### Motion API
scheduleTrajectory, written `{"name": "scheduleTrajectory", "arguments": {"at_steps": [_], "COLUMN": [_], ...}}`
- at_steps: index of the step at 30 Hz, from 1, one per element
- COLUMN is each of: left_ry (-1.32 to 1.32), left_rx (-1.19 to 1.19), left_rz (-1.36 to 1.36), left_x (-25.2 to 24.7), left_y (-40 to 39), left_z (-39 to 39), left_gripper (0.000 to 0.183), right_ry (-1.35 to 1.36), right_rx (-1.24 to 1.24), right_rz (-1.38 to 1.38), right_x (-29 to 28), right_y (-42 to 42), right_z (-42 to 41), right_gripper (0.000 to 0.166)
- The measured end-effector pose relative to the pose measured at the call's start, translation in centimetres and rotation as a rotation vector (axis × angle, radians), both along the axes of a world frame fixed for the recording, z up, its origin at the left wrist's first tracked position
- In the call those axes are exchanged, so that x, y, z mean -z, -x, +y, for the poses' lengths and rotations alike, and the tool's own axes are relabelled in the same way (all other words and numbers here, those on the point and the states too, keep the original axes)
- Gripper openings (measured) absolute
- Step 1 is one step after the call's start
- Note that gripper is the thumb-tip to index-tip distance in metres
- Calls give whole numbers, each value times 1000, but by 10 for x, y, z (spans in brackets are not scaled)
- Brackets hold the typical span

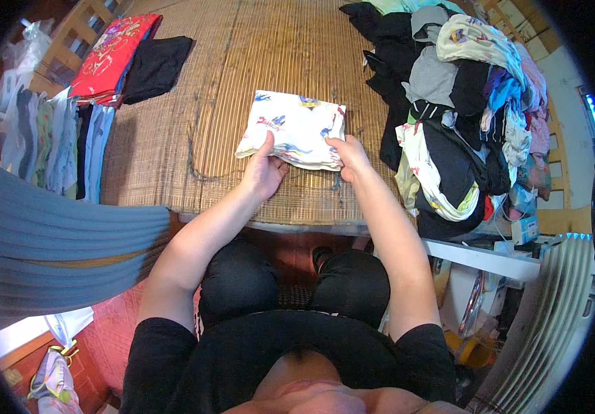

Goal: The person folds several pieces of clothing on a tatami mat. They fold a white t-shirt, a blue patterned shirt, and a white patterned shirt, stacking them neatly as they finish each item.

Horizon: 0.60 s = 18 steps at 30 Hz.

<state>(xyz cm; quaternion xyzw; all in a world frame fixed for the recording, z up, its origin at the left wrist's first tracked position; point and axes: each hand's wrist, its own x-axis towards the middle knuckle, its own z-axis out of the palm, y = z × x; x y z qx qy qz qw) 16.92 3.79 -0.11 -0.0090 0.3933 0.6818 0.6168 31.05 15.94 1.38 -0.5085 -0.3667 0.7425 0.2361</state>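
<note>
A folded white garment with blue, red and purple prints lies before me over the bamboo mat. My left hand grips its near left edge, thumb on top and fingers curled below. My right hand holds the near right corner, thumb over the top layer. Whether the garment rests fully on the mat or is slightly raised, I cannot tell. The layers show along its near edge.
A large heap of loose clothes covers the mat's right side. At the back left lie a folded red patterned cloth and a folded black garment, near a row of upright folded clothes. Striped curtains hang at the near left.
</note>
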Motion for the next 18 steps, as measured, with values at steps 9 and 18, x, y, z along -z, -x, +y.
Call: {"name": "scheduleTrajectory", "arguments": {"at_steps": [9, 18], "left_ry": [143, -97], "left_rx": [-242, -723], "left_rz": [12, 36], "left_x": [-21, -119], "left_y": [-9, 124], "left_z": [42, 125], "left_gripper": [34, 20], "right_ry": [-86, -1344], "right_rx": [76, -390], "right_rz": [227, -1229], "right_x": [11, 67], "right_y": [-6, -6], "right_z": [16, 49], "right_gripper": [33, 51]}}
